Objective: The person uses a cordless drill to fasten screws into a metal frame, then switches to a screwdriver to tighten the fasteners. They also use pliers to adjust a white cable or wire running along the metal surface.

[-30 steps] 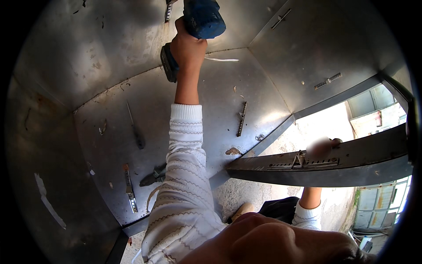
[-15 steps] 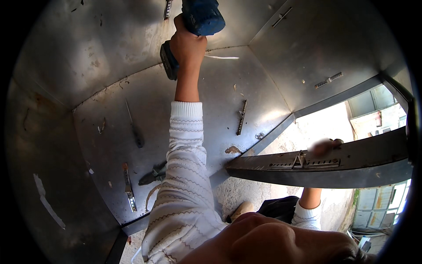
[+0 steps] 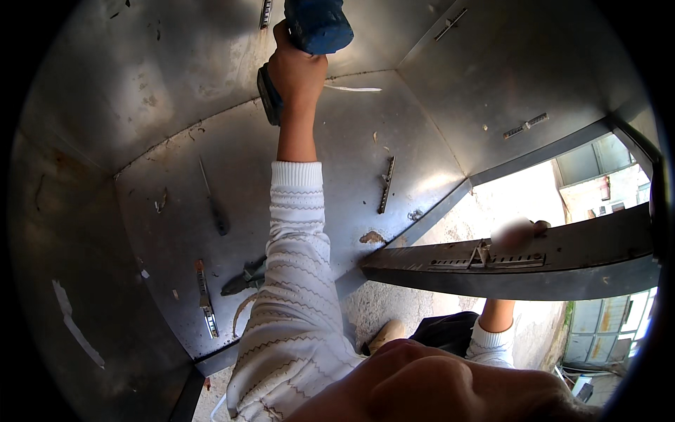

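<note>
My left hand [image 3: 299, 70] grips a blue cordless drill [image 3: 320, 27] at the top of the view, against the far sheet-metal wall. Its dark battery [image 3: 268, 95] shows beside my wrist; the drill's tip is hidden. On the right, my right hand [image 3: 515, 238] is wrapped around a grey metal beam [image 3: 605, 271], with the wrist below it and blurred fingers over its upper side. A slotted metal strip [image 3: 450, 263] lies along that beam, close to those fingers. Under my left forearm, pliers [image 3: 245, 278] rest on the metal panel, and a long thin screwdriver [image 3: 214, 202] lies farther left.
Sheet-metal panels [image 3: 422, 133] surround my left arm. Short slotted strips sit on them, including one at lower left [image 3: 206, 302], one mid-panel [image 3: 387, 184] and one at right [image 3: 526, 126]. A thin white strip [image 3: 355, 88] lies near the drill. Pale ground [image 3: 394, 299] shows beyond the frame.
My left hand and the drill have shifted slightly up and left in the view. My right hand stays at the beam.
</note>
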The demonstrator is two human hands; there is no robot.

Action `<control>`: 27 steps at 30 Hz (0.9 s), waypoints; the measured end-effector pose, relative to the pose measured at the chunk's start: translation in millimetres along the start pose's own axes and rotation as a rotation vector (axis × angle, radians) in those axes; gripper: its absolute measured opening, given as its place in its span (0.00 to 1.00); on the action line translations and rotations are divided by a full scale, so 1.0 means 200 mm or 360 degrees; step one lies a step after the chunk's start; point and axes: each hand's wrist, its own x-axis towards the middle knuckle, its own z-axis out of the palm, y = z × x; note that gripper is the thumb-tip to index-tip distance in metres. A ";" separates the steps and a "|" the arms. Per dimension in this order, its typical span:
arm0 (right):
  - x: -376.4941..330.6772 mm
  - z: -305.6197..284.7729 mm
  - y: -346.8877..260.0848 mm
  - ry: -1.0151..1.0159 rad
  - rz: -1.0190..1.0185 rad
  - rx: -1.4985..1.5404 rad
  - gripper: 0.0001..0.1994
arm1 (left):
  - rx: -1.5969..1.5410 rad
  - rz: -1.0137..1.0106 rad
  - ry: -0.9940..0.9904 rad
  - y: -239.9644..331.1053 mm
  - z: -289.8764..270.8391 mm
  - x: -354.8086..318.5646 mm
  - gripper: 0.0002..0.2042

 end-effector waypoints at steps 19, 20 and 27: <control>0.04 0.06 -0.01 -0.0051 0.0014 0.0039 0.22 | -0.0003 0.0065 0.0030 0.00 -0.04 0.02 0.26; 0.03 0.06 -0.01 -0.0042 0.0005 0.0018 0.22 | 0.0019 0.0091 0.0046 0.00 -0.04 0.02 0.26; 0.02 0.05 0.00 0.0003 -0.0043 -0.0111 0.22 | 0.0078 0.0092 0.0021 -0.02 -0.02 0.02 0.27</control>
